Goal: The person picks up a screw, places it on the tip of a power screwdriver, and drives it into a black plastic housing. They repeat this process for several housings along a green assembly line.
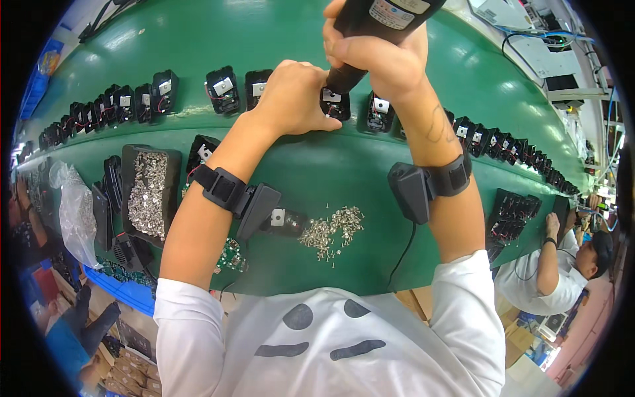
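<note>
My right hand [397,66] is wrapped round a black electric screwdriver [357,25], held upright with its nose pointing down. Beneath that nose sits a small black plastic housing [338,111] with a white block inside. My left hand [291,99] steadies this housing from its left, thumb at the near side. The screwdriver's nose hides the bit and the screw point. Similar open housings stand on both sides, one [258,86] just beyond my left hand and another [380,112] below my right hand. Each wrist wears a black strapped device.
On the green table [291,178] lies a loose heap of silver screws [331,230]. A black tray [173,192] full of screws stands left, beside a clear plastic bag [76,215]. Circuit boards [231,257] lie near my left forearm. Rows of housings run both ways; a co-worker [549,278] sits right.
</note>
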Tool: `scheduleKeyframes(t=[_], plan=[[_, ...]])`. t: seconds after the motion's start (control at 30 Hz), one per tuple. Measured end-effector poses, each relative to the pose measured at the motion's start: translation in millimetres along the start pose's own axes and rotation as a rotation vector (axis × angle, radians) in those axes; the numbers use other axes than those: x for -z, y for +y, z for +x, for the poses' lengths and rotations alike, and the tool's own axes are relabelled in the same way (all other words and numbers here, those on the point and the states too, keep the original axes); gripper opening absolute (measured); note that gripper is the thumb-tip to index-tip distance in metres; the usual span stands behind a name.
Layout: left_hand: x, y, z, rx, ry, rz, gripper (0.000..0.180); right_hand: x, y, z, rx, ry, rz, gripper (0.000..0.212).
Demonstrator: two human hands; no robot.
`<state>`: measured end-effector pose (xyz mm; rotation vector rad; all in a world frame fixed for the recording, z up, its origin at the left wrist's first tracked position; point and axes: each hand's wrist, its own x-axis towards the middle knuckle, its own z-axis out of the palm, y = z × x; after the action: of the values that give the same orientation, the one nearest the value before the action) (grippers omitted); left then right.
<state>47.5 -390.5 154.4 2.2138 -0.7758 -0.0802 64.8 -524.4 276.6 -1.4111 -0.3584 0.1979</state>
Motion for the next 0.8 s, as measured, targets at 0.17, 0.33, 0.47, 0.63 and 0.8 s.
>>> scheduleKeyframes(t=[0.17,0.33,0.47,0.63,0.8], plan=[[4,5,0,0.013,0.034,0.033,0.045,20,24,31,0.546,-0.521,-0.132,0.033],[-2,-11,-5,-0.071,0.156,0.067,0.05,-8,7,13,-0.049,-0.232,0.013,0.033],[-2,-11,-5,-0.054,0.104,0.104,0.051,-5,8,3,0.017,-0.267,-0.228,0.017],[0,-16,-10,-0.07,0.114,-0.081,0.042,-9,9,-6,-0.02,-0.382,-0.273,0.024],[-13,-37,-7,-0.121,0.18,-0.007,0.037,-21,7,-24,-0.013,-0.35,-0.365,0.028]])
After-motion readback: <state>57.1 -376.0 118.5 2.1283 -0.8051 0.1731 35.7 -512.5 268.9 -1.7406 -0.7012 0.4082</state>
